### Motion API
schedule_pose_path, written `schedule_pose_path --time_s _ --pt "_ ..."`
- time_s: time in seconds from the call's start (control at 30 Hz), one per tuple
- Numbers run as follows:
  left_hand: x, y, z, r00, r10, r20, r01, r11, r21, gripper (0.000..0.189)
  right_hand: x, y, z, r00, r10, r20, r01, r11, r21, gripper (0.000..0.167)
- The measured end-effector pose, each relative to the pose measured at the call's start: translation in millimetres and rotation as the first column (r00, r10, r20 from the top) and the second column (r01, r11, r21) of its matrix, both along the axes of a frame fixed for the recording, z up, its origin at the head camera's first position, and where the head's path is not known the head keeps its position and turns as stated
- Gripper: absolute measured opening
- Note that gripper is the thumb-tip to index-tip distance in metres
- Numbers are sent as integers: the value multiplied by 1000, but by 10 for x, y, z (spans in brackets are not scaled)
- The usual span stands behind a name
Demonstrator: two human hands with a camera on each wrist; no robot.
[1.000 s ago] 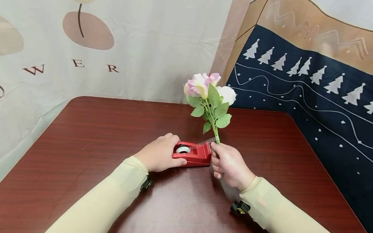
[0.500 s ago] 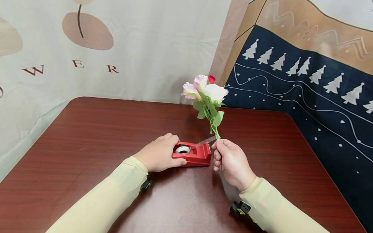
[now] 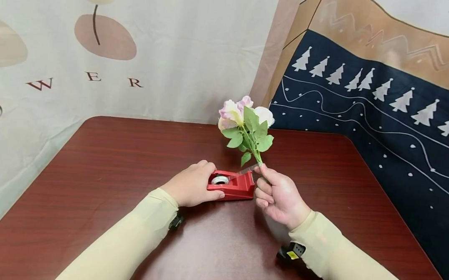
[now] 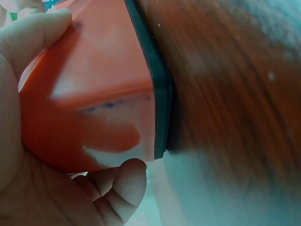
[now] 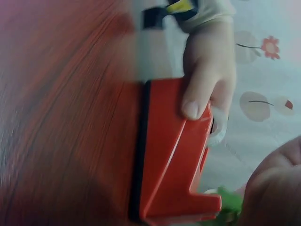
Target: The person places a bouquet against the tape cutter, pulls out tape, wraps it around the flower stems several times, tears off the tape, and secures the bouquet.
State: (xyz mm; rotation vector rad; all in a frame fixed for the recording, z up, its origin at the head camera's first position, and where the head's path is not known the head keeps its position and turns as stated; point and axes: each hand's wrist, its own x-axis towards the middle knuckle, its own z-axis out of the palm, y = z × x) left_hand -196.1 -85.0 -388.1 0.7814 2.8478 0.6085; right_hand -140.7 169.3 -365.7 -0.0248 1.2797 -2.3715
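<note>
A red tape dispenser (image 3: 235, 191) with a white roll of tape (image 3: 220, 180) stands on the table in the head view. My left hand (image 3: 192, 184) grips its rear end, thumb on the near side and fingers over the far side; the left wrist view shows the dispenser's back (image 4: 103, 99) between thumb and fingers. My right hand (image 3: 278, 194) pinches the stems of a bunch of artificial flowers (image 3: 245, 122), pink and white with green leaves, just beyond the dispenser's cutting end. A clear strip of tape (image 3: 248, 169) runs from the roll to the stems at my right fingertips.
The dark red wooden table (image 3: 133, 152) lies under both hands. Behind it hangs a pale curtain (image 3: 183, 50) with printed letters. A dark blue cloth (image 3: 361, 112) with white trees hangs along the right side.
The bunch has turned in my right fingers, first one way, then back, and sits slightly lower and further left. My left hand and the dispenser have stayed in place.
</note>
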Motion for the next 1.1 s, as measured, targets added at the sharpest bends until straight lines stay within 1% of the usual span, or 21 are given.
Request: schedule_pose_path --time_s 0.03,0.07,0.13,0.2,0.3,0.4,0.5,0.6,0.7,0.77,0.83,0.87,0.93,1.03,1.1 --pt "1 -2 0 1000 3 0 -3 1000 -3 50 -3 -10 -5 999 -38 -16 39 996 79 21" --pt "2 -3 0 1000 5 0 -5 1000 -5 50 -8 -22 -10 997 -69 -32 73 985 158 17" --pt "4 -4 2 1000 5 1 -5 1000 -5 49 -18 -43 -21 990 -126 -55 137 948 287 12" --pt "4 -2 4 1000 3 -1 -3 1000 -3 49 -26 -56 -31 981 -184 -70 196 908 370 8" --pt "3 2 8 1000 2 0 -2 1000 -3 50 -34 -69 -26 960 -268 -80 276 859 431 8" --pt "6 0 10 1000 5 5 -5 1000 -6 50 -34 -82 -14 944 -318 -92 323 821 470 8" --pt "9 -4 8 1000 7 11 -7 1000 -4 49 -23 -93 -1 940 -320 -116 333 797 504 12" --pt "10 -5 6 1000 7 12 -7 1000 1 49 -7 -110 6 936 -308 -171 350 762 545 19" --pt "10 -4 4 1000 8 8 -8 1000 0 50 6 -134 13 924 -305 -229 381 731 566 25" --pt "9 -3 2 1000 9 7 -9 1000 -1 50 11 -144 10 916 -310 -254 401 725 560 27" --pt "8 -1 0 1000 9 6 -9 1000 -3 50 12 -143 3 913 -310 -264 407 731 548 27" --pt "8 0 -1 1000 9 6 -9 1000 -3 50 12 -138 0 915 -310 -259 403 739 540 26" --pt "8 2 -2 1000 7 5 -7 1000 -4 51 7 -120 -4 925 -308 -224 380 765 520 25" --pt "8 3 -3 1000 7 1 -7 1000 -10 51 -4 -87 -3 943 -305 -135 331 807 489 26" --pt "7 4 -2 1000 6 0 -6 1000 -11 50 -12 -72 -1 948 -305 -87 308 822 478 26"
